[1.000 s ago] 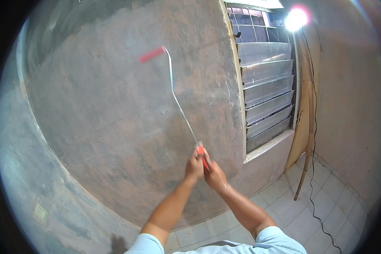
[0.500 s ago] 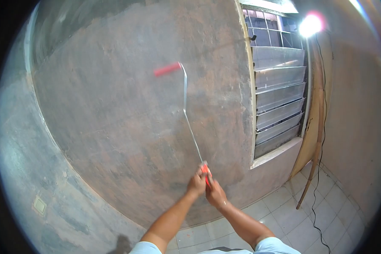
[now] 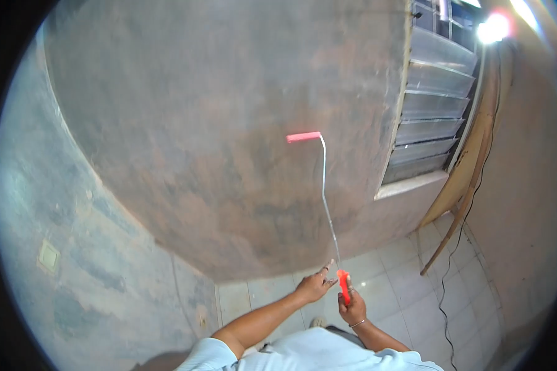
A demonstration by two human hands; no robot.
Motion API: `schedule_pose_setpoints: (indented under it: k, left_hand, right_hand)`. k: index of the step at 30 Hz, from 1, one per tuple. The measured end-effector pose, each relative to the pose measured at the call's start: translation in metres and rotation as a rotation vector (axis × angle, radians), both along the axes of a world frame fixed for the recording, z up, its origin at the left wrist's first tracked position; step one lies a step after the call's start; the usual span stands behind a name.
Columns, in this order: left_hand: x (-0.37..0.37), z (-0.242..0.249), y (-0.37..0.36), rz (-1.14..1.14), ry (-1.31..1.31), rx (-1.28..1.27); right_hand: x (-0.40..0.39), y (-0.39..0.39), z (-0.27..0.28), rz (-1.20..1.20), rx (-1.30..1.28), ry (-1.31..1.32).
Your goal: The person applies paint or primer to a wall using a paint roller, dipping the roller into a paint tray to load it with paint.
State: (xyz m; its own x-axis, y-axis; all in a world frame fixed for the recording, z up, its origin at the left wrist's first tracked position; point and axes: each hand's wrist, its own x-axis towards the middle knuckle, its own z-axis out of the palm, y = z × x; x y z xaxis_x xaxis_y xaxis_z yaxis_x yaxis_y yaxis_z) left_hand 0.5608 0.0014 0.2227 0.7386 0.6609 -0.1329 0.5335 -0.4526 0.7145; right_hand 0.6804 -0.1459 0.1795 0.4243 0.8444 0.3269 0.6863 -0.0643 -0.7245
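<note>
A paint roller with a pink sleeve and a long bent metal rod lies over the patchy grey-brown wall. Wrapped round its red handle is my right hand, thumb pointing up along it. To the left of that handle, my left hand is off the roller, its fingers apart and the index finger stretched toward the rod. A bracelet shows on my right wrist.
A louvred window is set in the wall at the right. Beside it are a bright lamp, a leaning wooden pole and a hanging black cable. White tiles cover the floor. A switch plate is on the left wall.
My left hand has let go of the handle and opened. My right hand has moved right with the roller, whose sleeve is lower on the wall. The view has tilted downward.
</note>
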Motion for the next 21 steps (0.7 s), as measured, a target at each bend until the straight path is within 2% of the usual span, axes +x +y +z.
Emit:
schedule_pose_setpoints:
  k: [1,4,6,8,10,12,14,15,18,19,21]
  left_hand:
    - [-0.019,-0.005,-0.006,-0.033,0.032,-0.102]
    - [-0.101,-0.043,-0.032,-0.08,0.093,-0.202]
    - [-0.17,-0.063,-0.06,0.033,0.133,-0.246]
    - [-0.241,-0.078,-0.096,0.271,0.144,-0.413]
    - [-0.31,-0.097,-0.135,0.481,0.248,-0.496]
    - [-0.374,-0.122,-0.183,0.611,0.285,-0.49]
    - [-0.431,-0.153,-0.237,0.785,0.211,-0.636]
    - [-0.441,-0.148,-0.263,0.927,0.111,-0.63]
    - [-0.469,-0.151,-0.322,1.077,0.109,-0.73]
    - [-0.478,-0.159,-0.343,1.105,0.114,-0.758]
    - [-0.494,-0.18,-0.385,1.107,0.11,-0.652]
  right_hand:
    - [-0.004,-0.017,-0.002,0.019,-0.05,0.005]
    - [-0.02,-0.07,-0.015,0.055,-0.147,0.034]
    - [-0.033,-0.093,-0.023,0.145,-0.167,-0.025]
    - [-0.047,-0.107,-0.032,0.198,-0.282,0.006]
    - [-0.06,-0.111,-0.047,0.271,-0.626,0.04]
    - [-0.082,-0.096,-0.059,0.383,-0.831,-0.024]
    - [-0.108,-0.08,-0.09,0.498,-0.952,-0.08]
    - [-0.125,-0.075,-0.102,0.569,-1.012,-0.101]
    - [-0.17,-0.055,-0.17,0.798,-1.038,-0.197]
    - [-0.191,-0.048,-0.176,0.84,-1.104,-0.216]
    - [-0.239,-0.037,-0.185,0.907,-1.185,-0.241]
